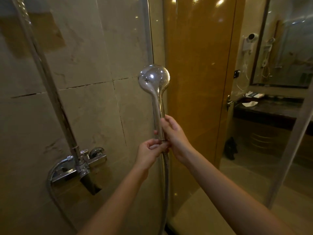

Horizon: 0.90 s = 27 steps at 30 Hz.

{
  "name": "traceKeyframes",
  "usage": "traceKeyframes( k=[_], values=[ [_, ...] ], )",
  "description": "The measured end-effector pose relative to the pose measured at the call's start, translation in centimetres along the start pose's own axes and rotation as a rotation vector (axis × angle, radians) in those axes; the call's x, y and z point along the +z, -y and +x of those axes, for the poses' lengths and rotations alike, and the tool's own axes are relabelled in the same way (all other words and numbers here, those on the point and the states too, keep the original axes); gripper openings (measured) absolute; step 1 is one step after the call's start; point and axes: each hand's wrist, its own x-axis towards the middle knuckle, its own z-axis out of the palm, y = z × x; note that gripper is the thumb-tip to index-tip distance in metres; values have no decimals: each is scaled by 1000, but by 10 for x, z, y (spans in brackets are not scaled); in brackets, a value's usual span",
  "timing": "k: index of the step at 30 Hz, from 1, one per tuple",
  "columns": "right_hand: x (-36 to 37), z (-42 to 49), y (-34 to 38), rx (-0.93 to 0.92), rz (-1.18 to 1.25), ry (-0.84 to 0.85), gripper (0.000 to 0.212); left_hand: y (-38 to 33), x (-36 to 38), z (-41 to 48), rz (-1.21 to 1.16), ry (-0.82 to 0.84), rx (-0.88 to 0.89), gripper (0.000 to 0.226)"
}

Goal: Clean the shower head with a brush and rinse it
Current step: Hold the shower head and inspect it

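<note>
Holding the chrome shower head (153,78) upright before the tiled wall (84,65), I curl my right hand (174,134) round its handle and pinch the hose (166,175) just beneath with my left hand (149,150).

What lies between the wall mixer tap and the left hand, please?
In the head view, only bare wall tile with a dark grout line separates the mixer tap from the left hand.
</note>
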Motion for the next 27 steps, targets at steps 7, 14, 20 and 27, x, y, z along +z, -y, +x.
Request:
traceKeyframes(
  k=[7,14,20,27],
  values=[
    [3,0,1,-40,-62,-29,61,1,-2,-3,25,-22,18,20],
    [-1,-3,2,-71,-64,-23,62,0,-16,-3,73,-14,22,25],
    [3,0,5,23,94,31,56,-5,-17,-2,56,-6,42,19],
    [6,4,2,-38,-2,-23,50,-3,-7,-5,51,-41,72,20]
  ],
)
